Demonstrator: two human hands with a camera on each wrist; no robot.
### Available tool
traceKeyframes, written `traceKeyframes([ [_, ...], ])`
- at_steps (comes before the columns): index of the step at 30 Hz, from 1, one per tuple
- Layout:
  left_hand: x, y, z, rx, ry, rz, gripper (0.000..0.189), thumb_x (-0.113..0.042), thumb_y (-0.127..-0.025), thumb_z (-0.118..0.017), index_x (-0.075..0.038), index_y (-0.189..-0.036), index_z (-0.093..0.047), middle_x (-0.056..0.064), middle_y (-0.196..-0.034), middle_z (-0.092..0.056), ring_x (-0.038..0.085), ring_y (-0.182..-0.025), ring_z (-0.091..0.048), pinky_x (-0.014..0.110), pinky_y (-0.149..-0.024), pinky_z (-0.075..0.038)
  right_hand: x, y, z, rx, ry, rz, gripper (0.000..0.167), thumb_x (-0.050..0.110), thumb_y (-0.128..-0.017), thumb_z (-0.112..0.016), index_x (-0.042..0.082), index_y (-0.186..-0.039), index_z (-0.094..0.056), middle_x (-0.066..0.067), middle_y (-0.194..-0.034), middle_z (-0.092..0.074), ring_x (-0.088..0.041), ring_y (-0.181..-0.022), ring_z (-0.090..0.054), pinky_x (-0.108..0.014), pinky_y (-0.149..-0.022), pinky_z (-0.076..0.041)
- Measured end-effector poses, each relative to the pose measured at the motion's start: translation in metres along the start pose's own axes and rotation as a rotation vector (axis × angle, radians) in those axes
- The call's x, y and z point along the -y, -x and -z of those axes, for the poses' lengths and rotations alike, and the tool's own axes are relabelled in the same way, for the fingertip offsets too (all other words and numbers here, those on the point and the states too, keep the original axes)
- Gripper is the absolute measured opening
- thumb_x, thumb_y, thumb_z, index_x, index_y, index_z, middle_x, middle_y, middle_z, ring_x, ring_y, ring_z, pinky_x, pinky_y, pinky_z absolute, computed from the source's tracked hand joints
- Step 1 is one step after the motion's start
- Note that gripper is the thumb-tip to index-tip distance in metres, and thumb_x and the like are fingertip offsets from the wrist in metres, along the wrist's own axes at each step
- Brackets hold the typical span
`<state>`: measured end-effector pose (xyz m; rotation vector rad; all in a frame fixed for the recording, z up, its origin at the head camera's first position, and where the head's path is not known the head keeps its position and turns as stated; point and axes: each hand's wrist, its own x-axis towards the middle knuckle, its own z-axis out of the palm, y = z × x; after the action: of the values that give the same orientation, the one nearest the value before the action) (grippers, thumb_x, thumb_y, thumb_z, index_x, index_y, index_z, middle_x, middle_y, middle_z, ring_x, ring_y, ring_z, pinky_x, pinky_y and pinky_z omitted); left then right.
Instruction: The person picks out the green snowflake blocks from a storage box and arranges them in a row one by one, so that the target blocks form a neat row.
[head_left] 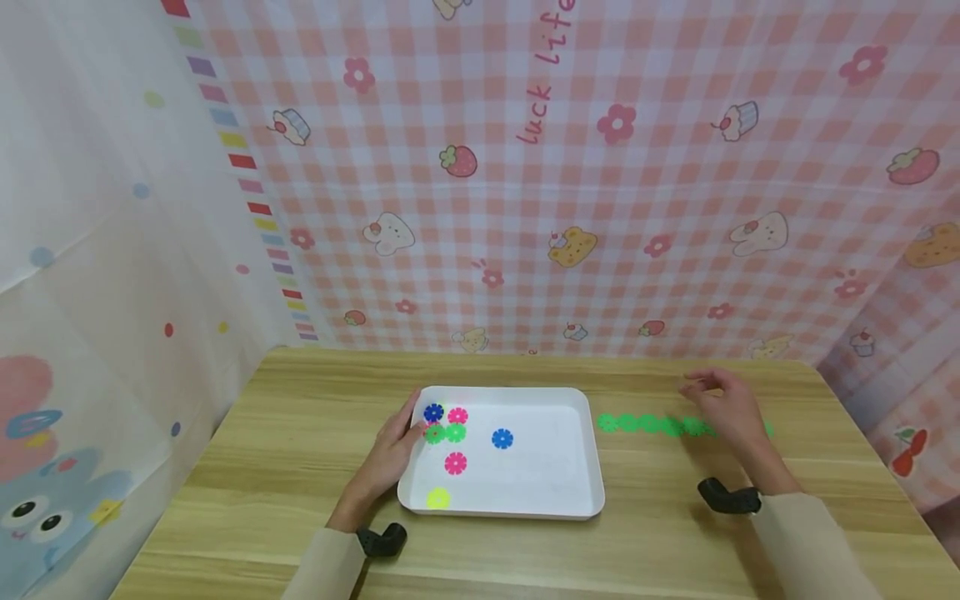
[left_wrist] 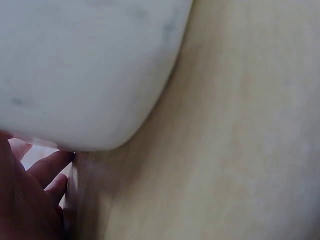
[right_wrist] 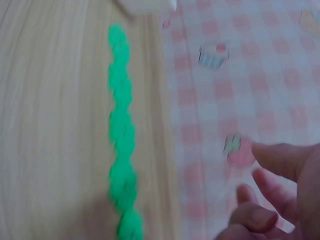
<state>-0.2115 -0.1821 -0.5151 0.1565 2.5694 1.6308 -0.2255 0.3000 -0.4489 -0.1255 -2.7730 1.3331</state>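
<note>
My left hand grips the left side of a white rectangular tray, thumb over the rim and fingers along the outside. In the left wrist view, fingers show against the tray's outer wall. Inside the tray lie several notched plastic discs: a dark blue disc, a pink disc, a yellow disc, a lighter blue disc and green ones. My right hand, fingers loosely bent and holding nothing, hovers over a joined row of green discs, partly covering it.
The wooden table carries the tray at its middle, with the green row just right of it. A pink checked cloth hangs behind the table's back edge. Another pale printed cloth hangs on the left.
</note>
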Motion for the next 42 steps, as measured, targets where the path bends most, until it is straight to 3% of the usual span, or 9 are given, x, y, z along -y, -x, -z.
traceKeyframes([
  [4,-0.001,0.001,-0.001,-0.001,0.013,-0.008,0.056,-0.02,-0.108,-0.037,-0.015,-0.16,-0.016,0.014,-0.164,-0.019,0.036,-0.151,-0.011,0.059,-0.12,-0.006,0.021,-0.003,-0.014,0.114,-0.024,0.065,0.041,0.033,-0.102,-0.056,0.0,-0.126,-0.059,-0.015,-0.117,-0.061,-0.029,-0.106,-0.06,-0.034,-0.082,-0.047],
  [12,0.002,0.001,0.0,0.001,-0.001,-0.011,0.056,-0.02,-0.108,-0.036,-0.017,-0.16,-0.016,0.011,-0.165,-0.018,0.033,-0.152,-0.011,0.056,-0.121,-0.008,0.06,-0.014,-0.049,0.313,-0.112,0.176,0.026,0.022,-0.097,-0.064,0.0,-0.111,-0.065,-0.011,-0.101,-0.064,-0.027,-0.098,-0.059,-0.035,-0.077,-0.051],
  [18,0.002,0.0,-0.001,0.01,0.005,-0.011,0.055,-0.021,-0.109,-0.033,-0.017,-0.16,-0.016,0.01,-0.165,-0.017,0.031,-0.152,-0.011,0.056,-0.121,-0.007,0.086,-0.019,-0.078,0.502,-0.018,0.165,0.026,0.029,-0.095,-0.066,0.008,-0.11,-0.069,-0.006,-0.098,-0.062,-0.023,-0.092,-0.057,-0.035,-0.075,-0.049],
  [24,0.002,-0.001,0.0,0.006,0.01,0.008,0.053,-0.023,-0.109,-0.031,-0.021,-0.16,-0.017,0.008,-0.165,-0.018,0.031,-0.152,-0.01,0.057,-0.121,-0.005,0.106,-0.022,-0.114,0.563,0.004,0.14,0.023,0.024,-0.093,-0.069,0.009,-0.111,-0.07,-0.003,-0.092,-0.062,-0.016,-0.064,-0.05,-0.026,-0.055,-0.042],
  [27,0.002,0.0,-0.001,0.003,0.005,0.016,0.053,-0.025,-0.109,-0.031,-0.022,-0.16,-0.017,0.008,-0.165,-0.018,0.032,-0.152,-0.009,0.058,-0.121,-0.005,0.114,-0.02,-0.132,0.592,-0.028,0.139,0.024,0.021,-0.092,-0.071,0.007,-0.112,-0.069,-0.004,-0.092,-0.063,-0.015,-0.062,-0.049,-0.024,-0.052,-0.04],
  [34,0.003,0.001,-0.002,-0.018,-0.007,-0.002,0.053,-0.026,-0.109,-0.031,-0.017,-0.16,-0.019,0.013,-0.164,-0.02,0.037,-0.151,-0.012,0.062,-0.119,-0.007,0.132,-0.013,-0.172,0.659,-0.059,0.156,0.027,0.019,-0.091,-0.073,0.008,-0.115,-0.067,-0.005,-0.096,-0.062,-0.023,-0.079,-0.058,-0.027,-0.062,-0.047],
  [38,0.002,0.0,-0.002,-0.02,-0.002,-0.004,0.054,-0.026,-0.109,-0.032,-0.017,-0.16,-0.018,0.013,-0.164,-0.02,0.037,-0.151,-0.012,0.062,-0.119,-0.007,0.143,-0.009,-0.19,0.642,-0.034,0.184,0.026,0.018,-0.09,-0.073,0.011,-0.114,-0.067,-0.004,-0.095,-0.063,-0.021,-0.085,-0.059,-0.033,-0.073,-0.051],
  [42,0.001,0.0,0.0,-0.012,0.006,0.011,0.053,-0.026,-0.109,-0.031,-0.021,-0.16,-0.018,0.01,-0.165,-0.02,0.034,-0.152,-0.011,0.059,-0.12,-0.006,0.147,-0.007,-0.207,0.608,-0.023,0.16,0.024,0.018,-0.089,-0.074,0.012,-0.112,-0.068,-0.002,-0.092,-0.063,-0.019,-0.084,-0.057,-0.036,-0.079,-0.05],
])
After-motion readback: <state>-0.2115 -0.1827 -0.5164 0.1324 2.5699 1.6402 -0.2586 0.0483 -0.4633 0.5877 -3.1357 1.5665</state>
